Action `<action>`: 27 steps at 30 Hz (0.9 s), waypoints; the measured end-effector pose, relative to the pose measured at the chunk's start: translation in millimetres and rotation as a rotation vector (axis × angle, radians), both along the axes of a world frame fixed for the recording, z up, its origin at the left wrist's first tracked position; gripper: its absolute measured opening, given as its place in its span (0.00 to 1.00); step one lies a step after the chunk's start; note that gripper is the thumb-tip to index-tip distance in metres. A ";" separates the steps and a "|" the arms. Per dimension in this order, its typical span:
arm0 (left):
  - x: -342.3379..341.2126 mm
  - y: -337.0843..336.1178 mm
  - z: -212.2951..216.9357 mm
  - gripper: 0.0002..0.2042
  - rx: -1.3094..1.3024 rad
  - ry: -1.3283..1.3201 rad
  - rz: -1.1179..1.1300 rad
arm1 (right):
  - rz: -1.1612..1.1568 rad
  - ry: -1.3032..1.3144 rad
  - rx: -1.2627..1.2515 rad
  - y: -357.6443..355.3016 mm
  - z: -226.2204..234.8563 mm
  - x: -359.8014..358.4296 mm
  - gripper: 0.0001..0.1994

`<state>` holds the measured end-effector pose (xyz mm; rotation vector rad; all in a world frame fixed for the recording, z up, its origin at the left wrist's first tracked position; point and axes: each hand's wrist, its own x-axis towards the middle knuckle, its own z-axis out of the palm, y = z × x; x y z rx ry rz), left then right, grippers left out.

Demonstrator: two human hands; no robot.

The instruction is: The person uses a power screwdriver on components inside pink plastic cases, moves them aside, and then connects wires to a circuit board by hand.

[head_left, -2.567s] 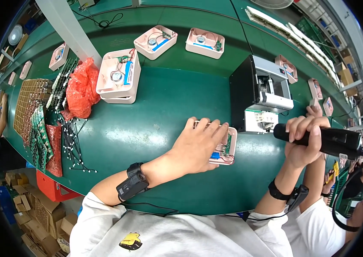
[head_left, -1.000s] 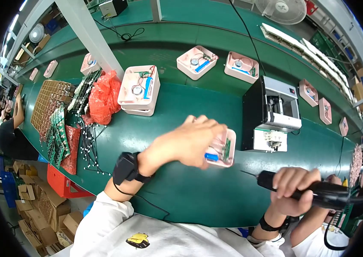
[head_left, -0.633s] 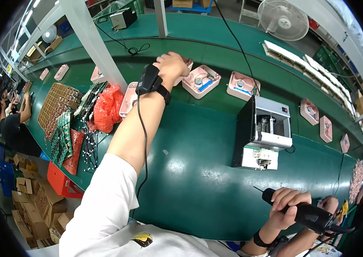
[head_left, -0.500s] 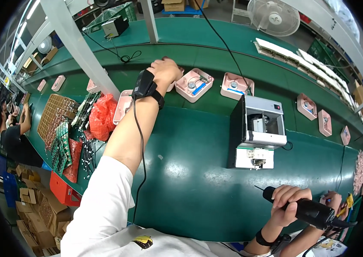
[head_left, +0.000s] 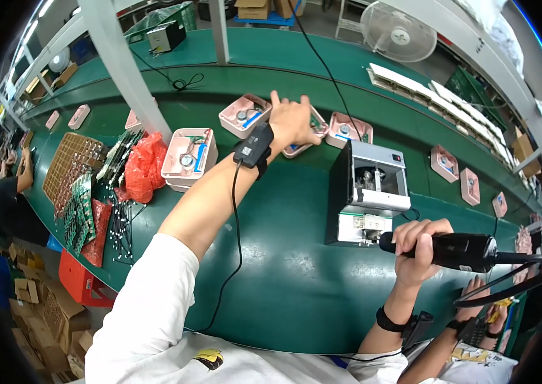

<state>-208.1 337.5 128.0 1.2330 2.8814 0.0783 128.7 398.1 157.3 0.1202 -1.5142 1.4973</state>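
My left hand reaches to the far side of the bench with its fingers spread. It lies over a pink plastic housing, which it partly covers, and its thumb is by that housing's right edge. Just left of the hand is another pink housing with a round metal part and a blue strip inside. My right hand is wrapped around a black electric screwdriver, held about level above the bench, its front end pointing left. Its thin bit cannot be made out against the machine behind.
A black and silver machine stands mid-right. Pink housings are stacked beside a red plastic bag, near circuit boards. A grey post rises at left. A co-worker's hands are at lower right.
My left hand has moved right, from beside one pink housing to over another, and its fingers have spread. My right hand has raised the screwdriver toward the machine and levelled it.
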 end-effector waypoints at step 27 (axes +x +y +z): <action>218.3 -167.5 -41.1 0.44 0.259 -0.366 -0.661 | 0.080 -0.196 0.020 -30.8 12.7 10.8 0.12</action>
